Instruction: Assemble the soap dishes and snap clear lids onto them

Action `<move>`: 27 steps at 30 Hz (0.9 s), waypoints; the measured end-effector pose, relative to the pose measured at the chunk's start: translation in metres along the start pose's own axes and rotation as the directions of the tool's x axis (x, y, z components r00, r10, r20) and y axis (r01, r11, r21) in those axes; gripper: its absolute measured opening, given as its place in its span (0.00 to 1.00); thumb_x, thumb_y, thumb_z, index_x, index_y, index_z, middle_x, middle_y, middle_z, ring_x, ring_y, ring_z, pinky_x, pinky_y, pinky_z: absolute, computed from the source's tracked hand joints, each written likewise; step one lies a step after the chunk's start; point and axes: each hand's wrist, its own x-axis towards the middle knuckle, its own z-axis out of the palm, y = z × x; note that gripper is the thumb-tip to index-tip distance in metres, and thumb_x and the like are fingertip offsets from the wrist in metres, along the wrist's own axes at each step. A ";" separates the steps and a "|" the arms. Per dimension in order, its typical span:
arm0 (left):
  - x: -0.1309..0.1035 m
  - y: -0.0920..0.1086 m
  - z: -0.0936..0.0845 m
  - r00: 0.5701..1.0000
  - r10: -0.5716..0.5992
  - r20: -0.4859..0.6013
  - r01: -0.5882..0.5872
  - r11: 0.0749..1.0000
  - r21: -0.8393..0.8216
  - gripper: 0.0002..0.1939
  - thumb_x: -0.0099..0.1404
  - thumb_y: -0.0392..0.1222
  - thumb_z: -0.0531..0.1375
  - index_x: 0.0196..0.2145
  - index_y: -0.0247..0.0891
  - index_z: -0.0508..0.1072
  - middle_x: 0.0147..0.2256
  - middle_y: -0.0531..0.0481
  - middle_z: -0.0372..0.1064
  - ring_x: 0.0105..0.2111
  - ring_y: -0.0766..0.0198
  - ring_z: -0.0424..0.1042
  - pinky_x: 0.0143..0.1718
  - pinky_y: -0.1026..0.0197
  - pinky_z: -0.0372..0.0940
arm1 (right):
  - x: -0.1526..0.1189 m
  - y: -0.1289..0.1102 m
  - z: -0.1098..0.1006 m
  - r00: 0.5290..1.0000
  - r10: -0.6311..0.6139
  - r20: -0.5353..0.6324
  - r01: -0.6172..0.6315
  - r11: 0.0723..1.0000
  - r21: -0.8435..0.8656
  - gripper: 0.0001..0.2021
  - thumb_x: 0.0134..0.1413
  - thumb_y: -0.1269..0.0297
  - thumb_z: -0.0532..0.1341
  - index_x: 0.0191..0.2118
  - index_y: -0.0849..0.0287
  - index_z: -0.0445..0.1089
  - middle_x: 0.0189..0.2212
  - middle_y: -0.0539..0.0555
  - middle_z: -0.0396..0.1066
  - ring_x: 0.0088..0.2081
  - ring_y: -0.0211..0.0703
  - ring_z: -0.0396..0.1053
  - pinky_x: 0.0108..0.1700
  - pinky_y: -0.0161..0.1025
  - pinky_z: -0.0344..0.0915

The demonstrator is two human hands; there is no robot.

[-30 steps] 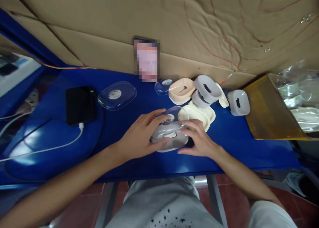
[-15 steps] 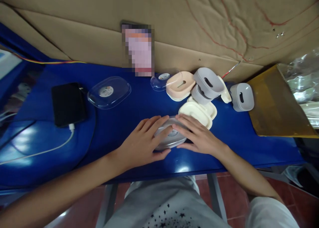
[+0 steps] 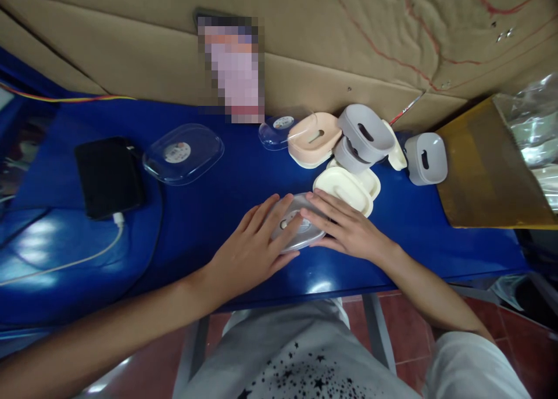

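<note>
Both hands are on an oval container with a clear plastic lid (image 3: 300,235), which carries a round label; its lower part is mostly hidden. My left hand (image 3: 257,239) covers its left side, fingers spread across the top and the thumb along the near edge. From the right, my right hand (image 3: 346,227) lays its fingers over the lid, its thumb at the near rim. The fingertips of both hands almost meet over the label. Just beyond the right hand lie cream oval trays (image 3: 346,192), overlapping one another.
Behind stand a peach box (image 3: 314,136), stacked grey slotted boxes (image 3: 366,130) and another grey box (image 3: 426,159). Clear lids (image 3: 185,160) lie to the left, near a black device (image 3: 108,178) with a white cable. A cardboard flap (image 3: 488,172) borders the right; a phone (image 3: 233,67) leans behind.
The camera view has shifted slightly, so the background objects sit higher in the picture. Both hands stay on the lidded container, the left thumb a little closer to its edge.
</note>
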 end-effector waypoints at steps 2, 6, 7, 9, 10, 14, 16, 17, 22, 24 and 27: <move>-0.001 -0.001 0.003 1.000 -0.017 -0.011 0.016 0.999 -0.051 0.39 0.78 0.58 0.61 0.77 0.42 0.53 0.75 0.27 0.53 0.73 0.29 0.60 0.66 0.31 0.69 | 0.001 0.000 0.001 1.000 0.003 -0.012 -0.003 1.000 0.001 0.45 0.74 0.53 0.64 0.83 0.50 0.38 0.79 0.61 0.53 0.80 0.57 0.49 0.78 0.60 0.58; 0.002 -0.006 0.006 0.995 -0.092 -0.024 0.088 0.988 -0.126 0.34 0.76 0.54 0.64 0.73 0.46 0.60 0.74 0.30 0.54 0.71 0.33 0.62 0.67 0.31 0.67 | 0.003 -0.002 0.004 0.999 0.047 0.011 -0.047 0.999 0.012 0.47 0.74 0.55 0.65 0.83 0.48 0.32 0.80 0.62 0.50 0.79 0.60 0.53 0.76 0.62 0.60; 0.003 -0.008 0.005 0.993 -0.114 -0.020 0.110 0.985 -0.134 0.33 0.75 0.52 0.66 0.72 0.47 0.63 0.72 0.31 0.55 0.68 0.33 0.66 0.65 0.32 0.69 | 0.003 -0.002 0.006 0.998 0.063 0.007 -0.063 0.998 0.015 0.49 0.73 0.54 0.65 0.83 0.49 0.31 0.80 0.63 0.48 0.79 0.61 0.53 0.76 0.64 0.61; 0.004 -0.010 0.003 0.990 -0.138 0.010 0.138 0.979 -0.150 0.33 0.70 0.51 0.71 0.68 0.46 0.69 0.68 0.32 0.59 0.61 0.35 0.72 0.60 0.34 0.73 | 0.002 -0.001 0.007 0.996 0.091 -0.008 -0.091 0.996 0.019 0.53 0.71 0.52 0.67 0.83 0.52 0.28 0.81 0.68 0.43 0.79 0.65 0.51 0.74 0.66 0.62; 0.005 -0.011 0.001 0.991 -0.131 0.031 0.134 0.977 -0.163 0.33 0.67 0.50 0.73 0.66 0.46 0.70 0.66 0.33 0.61 0.58 0.37 0.74 0.58 0.35 0.74 | 0.001 0.000 0.007 0.995 0.102 -0.012 -0.101 0.995 0.020 0.55 0.69 0.49 0.68 0.83 0.54 0.27 0.81 0.71 0.40 0.79 0.66 0.51 0.74 0.67 0.63; 0.005 -0.012 -0.007 0.995 -0.016 0.100 0.040 0.969 -0.244 0.34 0.62 0.45 0.75 0.63 0.46 0.73 0.64 0.36 0.62 0.58 0.39 0.73 0.58 0.38 0.74 | -0.014 0.012 -0.003 0.999 0.052 0.005 -0.052 0.998 -0.031 0.60 0.62 0.39 0.71 0.83 0.58 0.35 0.81 0.74 0.42 0.79 0.68 0.51 0.75 0.66 0.60; 0.005 -0.011 -0.008 0.994 0.025 0.110 0.006 0.962 -0.272 0.34 0.62 0.45 0.75 0.64 0.47 0.73 0.65 0.36 0.62 0.61 0.38 0.72 0.60 0.38 0.72 | -0.024 0.016 -0.012 1.000 0.022 0.002 -0.022 0.994 -0.107 0.54 0.64 0.41 0.70 0.83 0.55 0.41 0.80 0.69 0.49 0.78 0.65 0.53 0.76 0.66 0.57; 0.005 -0.010 -0.007 0.993 0.035 0.113 -0.002 0.959 -0.284 0.34 0.62 0.45 0.75 0.64 0.48 0.73 0.65 0.36 0.62 0.62 0.38 0.71 0.62 0.38 0.71 | -0.030 0.015 -0.016 1.000 0.019 -0.010 -0.021 0.989 -0.144 0.50 0.66 0.44 0.70 0.82 0.52 0.44 0.79 0.67 0.52 0.78 0.64 0.55 0.77 0.66 0.56; 0.005 -0.003 0.008 0.991 0.028 0.130 0.026 0.919 -0.394 0.42 0.62 0.49 0.77 0.70 0.51 0.68 0.71 0.37 0.59 0.68 0.38 0.68 0.65 0.36 0.69 | -0.043 -0.021 -0.013 0.998 -0.046 -0.033 0.042 0.991 -0.124 0.43 0.68 0.43 0.68 0.80 0.50 0.54 0.79 0.63 0.54 0.80 0.64 0.48 0.76 0.69 0.57; 0.004 -0.001 0.013 0.990 0.025 0.136 0.039 0.895 -0.445 0.49 0.60 0.52 0.79 0.73 0.50 0.63 0.74 0.34 0.56 0.71 0.37 0.64 0.66 0.34 0.69 | -0.048 -0.041 -0.002 0.998 -0.052 -0.035 0.047 0.990 -0.135 0.37 0.71 0.49 0.67 0.78 0.49 0.57 0.78 0.60 0.57 0.80 0.62 0.47 0.76 0.68 0.59; 0.003 -0.004 0.011 0.984 0.070 0.166 0.024 0.862 -0.506 0.59 0.59 0.58 0.79 0.77 0.50 0.54 0.78 0.30 0.47 0.76 0.36 0.57 0.69 0.33 0.66 | -0.067 -0.062 0.011 0.994 0.040 -0.098 -0.057 0.983 -0.174 0.31 0.73 0.59 0.64 0.77 0.47 0.60 0.75 0.57 0.63 0.80 0.61 0.50 0.73 0.66 0.65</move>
